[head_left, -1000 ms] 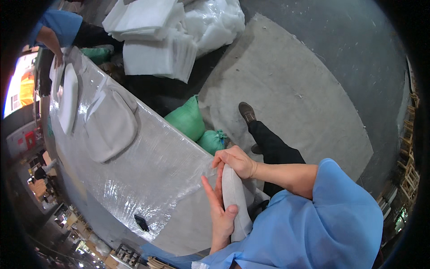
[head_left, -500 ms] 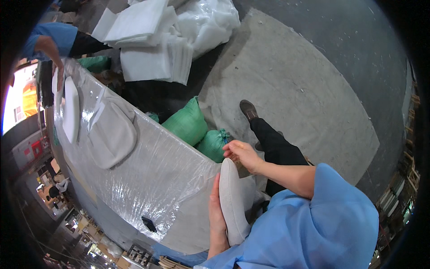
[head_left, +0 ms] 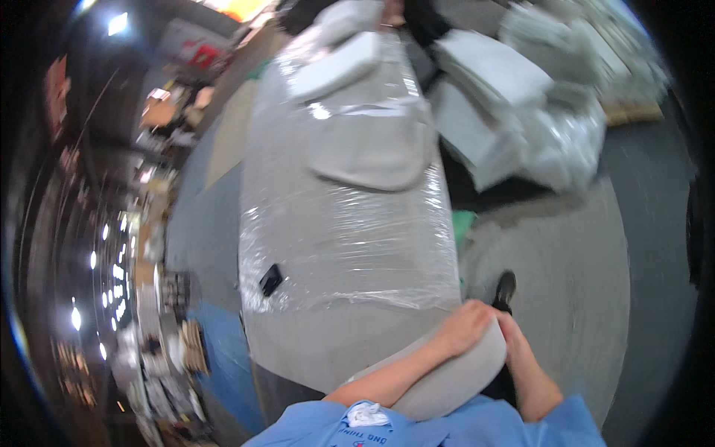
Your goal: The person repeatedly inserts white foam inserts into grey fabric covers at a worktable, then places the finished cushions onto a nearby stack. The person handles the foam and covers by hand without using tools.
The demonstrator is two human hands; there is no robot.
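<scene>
A padded light grey cushion (head_left: 462, 380) leans against my front at the near edge of the plastic-wrapped table (head_left: 350, 261). My left hand (head_left: 465, 328) reaches across its top, fingers curled over the upper right corner. My right hand (head_left: 511, 328) holds the same corner from the right side, close to the left; its fingers are partly hidden behind the cushion. Motion blurs both hands, and I cannot make out anything small between them. Farther up the table lie a flat grey cushion cover (head_left: 369, 153) and a white foam pad (head_left: 339, 67).
A black phone-like object (head_left: 271, 280) lies on the table's left part. White foam sheets and plastic-wrapped padding (head_left: 514, 112) are piled to the far right. A bit of green sack (head_left: 462, 223) shows beside the table's right edge. Another person's hand (head_left: 392, 13) is at the far end.
My view has swung left, so the table now runs straight ahead. My right hand has come from above the green sack to the cushion; the left has moved from its side to its corner.
</scene>
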